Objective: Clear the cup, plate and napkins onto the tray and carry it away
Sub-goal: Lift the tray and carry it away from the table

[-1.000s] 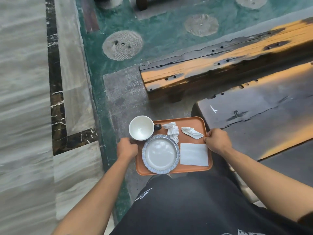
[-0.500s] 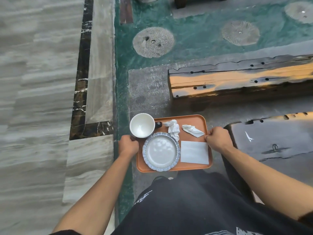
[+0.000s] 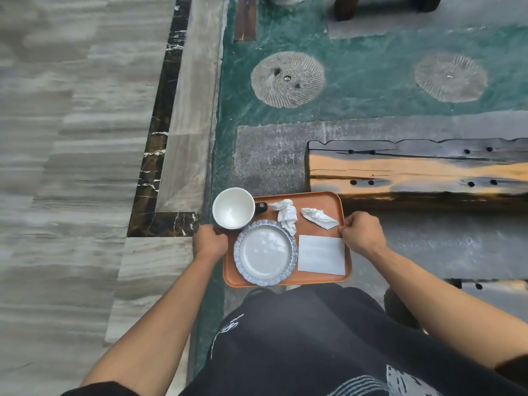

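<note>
Table slid out of view right since a second ago; wooden bench (image 3: pixel 414 172) now ahead: carrying underway. Left hand (image 3: pixel 210 242), right hand (image 3: pixel 363 232) grip orange tray (image 3: pixel 320 199) edges. Cup (image 3: pixel 233 207), plate (image 3: pixel 265 251), napkins (image 3: pixel 287 214) aboard.

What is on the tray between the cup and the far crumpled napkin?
In the head view, another crumpled napkin and the cup's dark handle.

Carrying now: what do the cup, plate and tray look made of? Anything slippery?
Cup: glossy white ceramic, by its sheen. Plate: glazed ceramic too, showing reflections, with a blue scalloped rim. Tray: matte orange-brown, probably plastic, possibly coated wood; no gloss or grain shows. Glazed ware on a smooth tray could slide, so keep it level.
</note>
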